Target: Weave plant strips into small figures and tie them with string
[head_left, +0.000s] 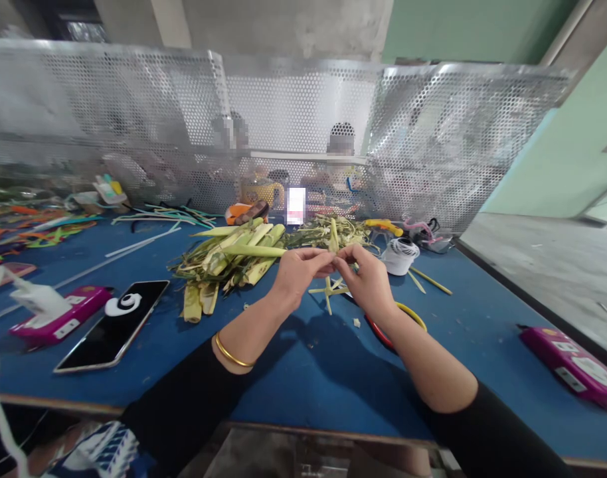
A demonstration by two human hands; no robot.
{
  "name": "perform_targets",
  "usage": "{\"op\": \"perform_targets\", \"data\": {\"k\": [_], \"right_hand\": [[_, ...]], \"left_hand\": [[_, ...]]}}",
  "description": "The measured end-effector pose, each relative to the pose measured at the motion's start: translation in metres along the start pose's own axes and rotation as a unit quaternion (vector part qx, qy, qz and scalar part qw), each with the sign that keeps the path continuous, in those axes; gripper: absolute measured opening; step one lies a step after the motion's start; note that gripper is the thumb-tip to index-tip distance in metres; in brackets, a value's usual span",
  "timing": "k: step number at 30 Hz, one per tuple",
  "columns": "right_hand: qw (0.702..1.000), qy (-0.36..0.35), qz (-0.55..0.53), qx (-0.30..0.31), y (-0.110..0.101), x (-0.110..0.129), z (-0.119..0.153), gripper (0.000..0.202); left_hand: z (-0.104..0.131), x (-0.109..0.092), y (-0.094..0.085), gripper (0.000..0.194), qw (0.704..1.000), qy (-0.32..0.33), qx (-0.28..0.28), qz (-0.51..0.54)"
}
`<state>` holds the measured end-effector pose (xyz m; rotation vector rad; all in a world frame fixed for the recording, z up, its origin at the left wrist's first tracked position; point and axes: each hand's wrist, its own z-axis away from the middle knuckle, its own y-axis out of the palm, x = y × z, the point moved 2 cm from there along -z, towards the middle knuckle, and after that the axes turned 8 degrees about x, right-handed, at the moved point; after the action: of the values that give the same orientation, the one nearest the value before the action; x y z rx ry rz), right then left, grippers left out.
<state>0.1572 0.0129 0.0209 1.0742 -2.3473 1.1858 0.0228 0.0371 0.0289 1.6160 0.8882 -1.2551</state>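
Observation:
My left hand (303,269) and my right hand (363,272) meet over the middle of the table, fingertips pinched together on a pale green leaf strip (334,234). Part of the strip sticks up above the fingers; the rest is hidden by them. Just below lies a star-like piece of crossed strips (328,290). Left of my left hand is a pile of thick green leaf sheaths (254,249), one long piece reaching to that hand. Under my right forearm lie what look like scissors (380,333) with red and yellow handles, partly covered.
Behind my hands is a heap of shredded plant scraps (341,230). A white cup wrapped in cord (400,256) stands to the right. A phone (117,325) and a magenta power strip (67,312) lie left, another power strip (572,365) far right. A perforated metal screen (303,99) bounds the back.

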Motion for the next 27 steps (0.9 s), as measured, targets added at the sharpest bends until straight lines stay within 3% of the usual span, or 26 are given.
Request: {"op": "perform_targets", "data": {"k": [6, 16, 21, 27], "right_hand": [[0.998, -0.020, -0.059, 0.027, -0.001, -0.001, -0.002, 0.010], [0.985, 0.023, -0.169, 0.020, -0.002, 0.001, -0.004, 0.009], [0.971, 0.091, -0.220, 0.006, 0.002, -0.008, -0.004, 0.016], [0.932, 0.153, -0.329, 0.017, 0.003, -0.012, -0.006, 0.031]], "left_hand": [[-0.001, 0.005, -0.003, 0.009, 0.997, -0.053, -0.022, 0.051], [0.000, 0.002, 0.001, 0.011, 0.998, -0.002, -0.061, -0.017], [0.002, 0.002, 0.002, 0.008, 0.995, 0.041, -0.056, -0.075], [0.002, 0.004, 0.001, 0.008, 0.997, 0.017, -0.034, -0.064]]}}
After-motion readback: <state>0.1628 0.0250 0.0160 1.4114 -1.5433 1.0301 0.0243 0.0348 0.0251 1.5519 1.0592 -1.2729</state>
